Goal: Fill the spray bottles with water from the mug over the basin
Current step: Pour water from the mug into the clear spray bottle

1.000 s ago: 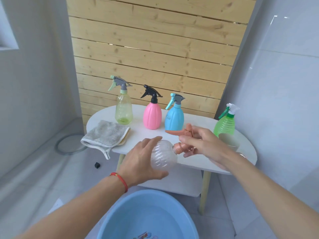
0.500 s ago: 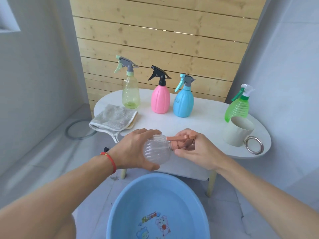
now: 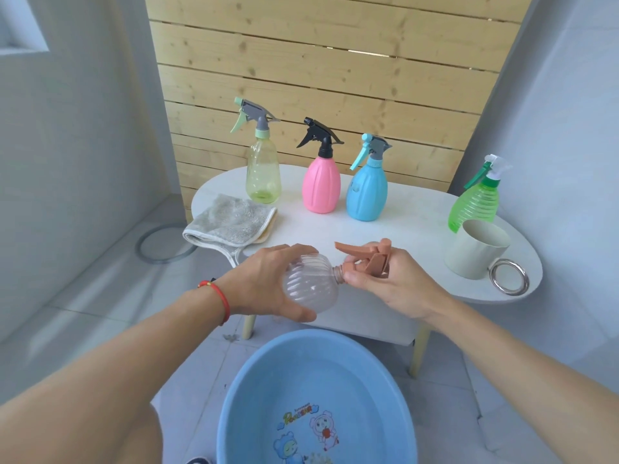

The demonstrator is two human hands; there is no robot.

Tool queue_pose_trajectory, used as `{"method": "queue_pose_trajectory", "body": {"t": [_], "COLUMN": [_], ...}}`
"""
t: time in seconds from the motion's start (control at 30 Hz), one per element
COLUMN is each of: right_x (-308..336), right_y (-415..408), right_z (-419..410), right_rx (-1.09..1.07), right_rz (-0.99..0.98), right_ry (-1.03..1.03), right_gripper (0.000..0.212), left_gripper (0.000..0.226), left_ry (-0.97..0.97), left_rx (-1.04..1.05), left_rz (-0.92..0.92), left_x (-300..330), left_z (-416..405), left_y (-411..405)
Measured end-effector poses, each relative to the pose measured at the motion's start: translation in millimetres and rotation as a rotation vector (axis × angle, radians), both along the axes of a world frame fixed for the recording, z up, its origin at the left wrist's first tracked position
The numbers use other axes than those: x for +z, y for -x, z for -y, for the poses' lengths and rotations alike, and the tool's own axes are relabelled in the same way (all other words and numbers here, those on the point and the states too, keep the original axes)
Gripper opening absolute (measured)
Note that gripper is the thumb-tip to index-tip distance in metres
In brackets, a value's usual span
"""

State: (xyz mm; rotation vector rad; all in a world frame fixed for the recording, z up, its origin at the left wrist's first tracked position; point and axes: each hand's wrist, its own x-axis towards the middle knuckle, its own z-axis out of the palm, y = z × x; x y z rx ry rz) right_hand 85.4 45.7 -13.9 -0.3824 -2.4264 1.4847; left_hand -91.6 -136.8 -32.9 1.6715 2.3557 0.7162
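My left hand grips a clear ribbed spray bottle, held on its side above the table's front edge. My right hand holds its terracotta trigger cap at the neck. A blue basin with a cartoon print sits on the floor below. The cream mug with a metal ring handle stands at the table's right. Four more spray bottles stand on the table: yellow-green, pink, blue and green.
A grey cloth lies folded on the left end of the white oval table. A wooden slat wall rises behind, with grey walls on both sides. A round floor drain ring lies left of the table.
The view tilted down, bringing more of the basin into sight. The bottle and both hands moved nearer to me, toward the basin, and the trigger cap turned in my right hand.
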Motion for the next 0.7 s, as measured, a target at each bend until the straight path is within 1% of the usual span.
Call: {"method": "queue_pose_trajectory", "body": {"t": [0.1,0.2,0.23,0.3,0.43,0.53,0.6,0.63,0.7], "right_x": [3,7,8,8,-2,-7,-9,-11,-16], "right_y": [-6,-12,-14,-18,-20,-18,-13,-9,3], "right_z": [-14,-28,-33,-41,-56,-64,-66,-67,-66], "right_rx": [-0.035,-0.079,-0.11,-0.167,-0.25,-0.299,-0.358,-0.4,-0.474], "right_rz": [0.008,-0.008,-0.017,-0.048,-0.053,-0.056,-0.025,0.017,0.106], "right_ry": [0.061,0.059,0.069,0.093,0.178,0.282,0.262,0.234,0.235], "right_gripper": [0.009,0.02,0.021,0.019,0.005,0.009,0.013,0.017,0.019], "left_gripper": [0.097,0.091,0.091,0.094,0.103,0.102,0.103,0.103,0.104], "left_ry": [0.029,0.012,0.009,0.004,0.04,0.07,0.075,0.071,0.064], "left_rx": [0.044,0.107,0.132,0.195,0.324,0.415,0.454,0.462,0.463], "left_rz": [0.081,0.145,0.162,0.175,0.189,0.214,0.223,0.224,0.231], "left_x": [3,6,7,7,4,4,7,8,12], "left_z": [6,13,16,22,32,38,40,41,40], "left_y": [9,16,19,27,38,39,39,38,35]}}
